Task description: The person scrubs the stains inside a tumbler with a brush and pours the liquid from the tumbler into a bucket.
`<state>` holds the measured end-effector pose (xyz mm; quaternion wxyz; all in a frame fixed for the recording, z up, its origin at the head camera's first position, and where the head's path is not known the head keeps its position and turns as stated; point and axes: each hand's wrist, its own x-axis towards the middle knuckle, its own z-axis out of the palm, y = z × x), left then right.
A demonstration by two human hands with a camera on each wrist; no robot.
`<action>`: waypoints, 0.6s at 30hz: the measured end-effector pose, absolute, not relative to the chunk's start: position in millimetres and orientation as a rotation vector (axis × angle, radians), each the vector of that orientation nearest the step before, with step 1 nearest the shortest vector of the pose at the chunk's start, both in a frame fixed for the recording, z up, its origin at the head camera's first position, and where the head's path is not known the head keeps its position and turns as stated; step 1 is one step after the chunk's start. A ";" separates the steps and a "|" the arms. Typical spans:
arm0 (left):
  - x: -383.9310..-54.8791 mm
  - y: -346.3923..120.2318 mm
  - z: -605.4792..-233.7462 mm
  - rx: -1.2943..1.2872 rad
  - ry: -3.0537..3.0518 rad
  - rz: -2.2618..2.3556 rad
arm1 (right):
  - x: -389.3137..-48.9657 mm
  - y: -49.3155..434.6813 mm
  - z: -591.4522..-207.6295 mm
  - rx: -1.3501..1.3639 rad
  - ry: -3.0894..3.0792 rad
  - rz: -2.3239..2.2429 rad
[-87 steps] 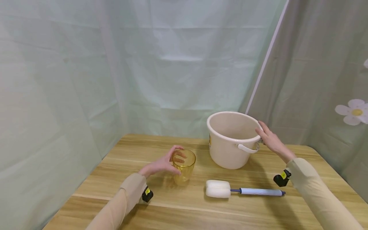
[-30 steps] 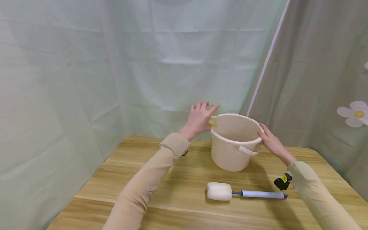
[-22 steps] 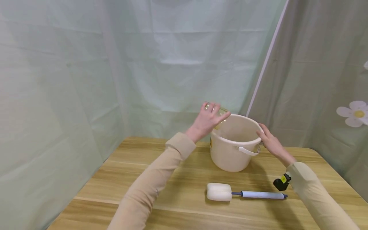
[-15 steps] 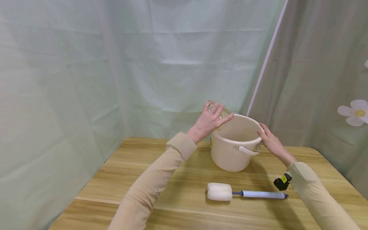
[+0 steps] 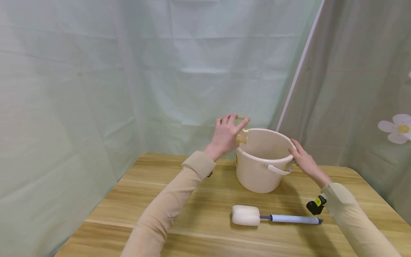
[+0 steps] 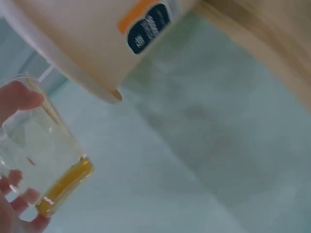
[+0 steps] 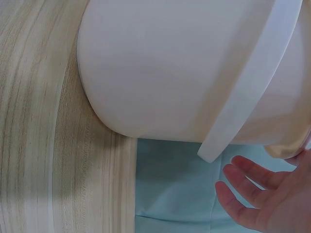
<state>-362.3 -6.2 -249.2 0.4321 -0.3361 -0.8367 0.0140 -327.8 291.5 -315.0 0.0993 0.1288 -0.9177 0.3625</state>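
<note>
My left hand [image 5: 226,135] grips an amber see-through drinking glass [image 5: 243,137] above the left rim of the cream bucket [image 5: 257,178]. The left wrist view has the glass tipped over on its side, thumb and fingers wrapped round its wall, its thick base [image 6: 65,187] deep yellow. At the bucket's right rim, my right hand [image 5: 304,159] holds the edge between thumb and index finger. Its other fingers [image 7: 238,204] spread loosely outside the wall, near the white handle [image 7: 252,87].
A white sponge brush [image 5: 245,215] with a light blue handle lies on the wooden table [image 5: 205,235] in front of the bucket. Pale green curtains [image 5: 205,71] hang behind the table and at both sides.
My left hand has lifted the glass off the table and tipped it at the bucket. In the last half second it has drawn back slightly left. The right hand stays at the rim.
</note>
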 end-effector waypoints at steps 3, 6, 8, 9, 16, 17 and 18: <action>-361.0 -13.8 -250.1 -0.770 -2.200 -0.200 | -328.5 291.5 -316.1 0.382 -2.710 1.080; -359.3 -21.8 -251.7 -0.715 -2.254 -0.465 | -328.8 291.2 -316.4 0.384 -2.708 1.086; -357.0 -27.2 -253.3 -0.679 -2.265 -0.646 | -329.2 291.0 -315.9 0.389 -2.706 1.086; -355.8 -29.9 -254.4 -0.661 -2.267 -0.733 | -329.2 291.0 -315.5 0.390 -2.706 1.085; -348.8 -44.8 -265.3 -0.612 -2.278 -1.091 | -329.1 292.2 -314.0 0.398 -2.703 1.066; -347.9 -46.3 -267.0 -0.615 -2.282 -1.125 | -329.3 292.4 -314.1 0.398 -2.704 1.062; -346.7 -47.7 -268.6 -0.614 -2.288 -1.159 | -329.6 292.5 -314.3 0.400 -2.703 1.062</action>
